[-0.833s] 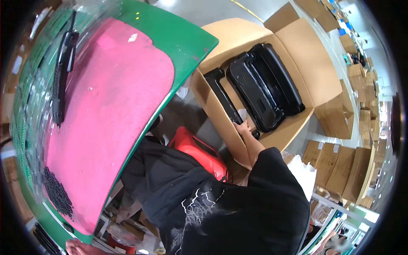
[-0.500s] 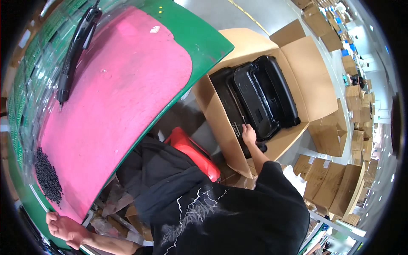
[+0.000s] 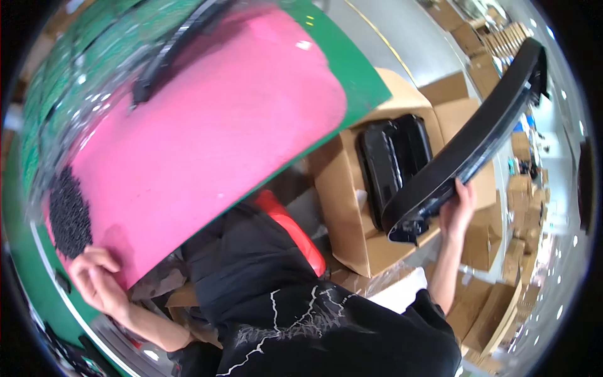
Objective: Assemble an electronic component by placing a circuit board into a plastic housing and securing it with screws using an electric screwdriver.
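My right hand (image 3: 459,210) grips a long, curved black plastic strip-shaped part (image 3: 468,135) near its middle. It is held up at a slant above the open cardboard box (image 3: 342,201), one end low over the box and the other high at the right. Inside the box lie more glossy black moulded parts (image 3: 377,166). My left hand (image 3: 97,276) is at the near left corner of the pink mat (image 3: 213,125), its fingers curled together beside a pile of small black pieces (image 3: 69,217). Whatever those fingers may hold is hidden.
A black handheld tool (image 3: 157,72) lies by clear plastic wrap (image 3: 100,119) on the green table (image 3: 361,94). Below the table edge is a red object (image 3: 295,235), next to dark cloth. Several cardboard boxes (image 3: 493,314) stand to the right.
My right hand has lifted the long black part out of the box and swung it up to the right. My left hand has moved up onto the mat toward the black pile. The view has shifted.
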`<control>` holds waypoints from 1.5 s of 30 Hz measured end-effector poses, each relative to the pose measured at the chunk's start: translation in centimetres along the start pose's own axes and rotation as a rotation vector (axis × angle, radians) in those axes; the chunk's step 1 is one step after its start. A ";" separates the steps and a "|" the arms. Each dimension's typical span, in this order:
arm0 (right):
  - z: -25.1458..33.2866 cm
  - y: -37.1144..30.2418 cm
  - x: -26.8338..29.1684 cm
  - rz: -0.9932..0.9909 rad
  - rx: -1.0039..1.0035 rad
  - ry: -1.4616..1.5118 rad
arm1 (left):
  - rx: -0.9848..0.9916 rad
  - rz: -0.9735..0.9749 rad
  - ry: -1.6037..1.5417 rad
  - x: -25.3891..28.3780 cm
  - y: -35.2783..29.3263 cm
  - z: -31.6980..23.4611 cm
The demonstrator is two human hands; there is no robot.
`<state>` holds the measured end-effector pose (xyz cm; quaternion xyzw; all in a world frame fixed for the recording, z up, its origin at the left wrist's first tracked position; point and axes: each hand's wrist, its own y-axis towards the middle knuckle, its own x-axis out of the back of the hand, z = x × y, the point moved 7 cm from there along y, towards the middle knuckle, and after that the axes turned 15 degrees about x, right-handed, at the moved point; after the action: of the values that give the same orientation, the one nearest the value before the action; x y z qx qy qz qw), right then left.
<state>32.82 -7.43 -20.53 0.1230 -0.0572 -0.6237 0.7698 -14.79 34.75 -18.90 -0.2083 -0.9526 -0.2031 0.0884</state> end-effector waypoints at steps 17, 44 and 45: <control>8.2 -18.4 -35.2 1.903 0.290 0.101 | 0.145 -0.098 -0.423 1.6 -0.1 0.6; 15.3 -18.5 -51.4 1.724 0.563 0.575 | 0.101 -0.383 -0.113 3.9 -0.3 -2.6; 15.6 -19.7 -49.3 1.782 0.414 0.541 | 0.150 -0.302 -0.345 3.1 -0.6 -2.8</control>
<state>-0.21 34.95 -7.38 0.3081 -0.0588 0.2642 0.9120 -17.63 34.19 -15.79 -0.0879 -0.9864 -0.1043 -0.0921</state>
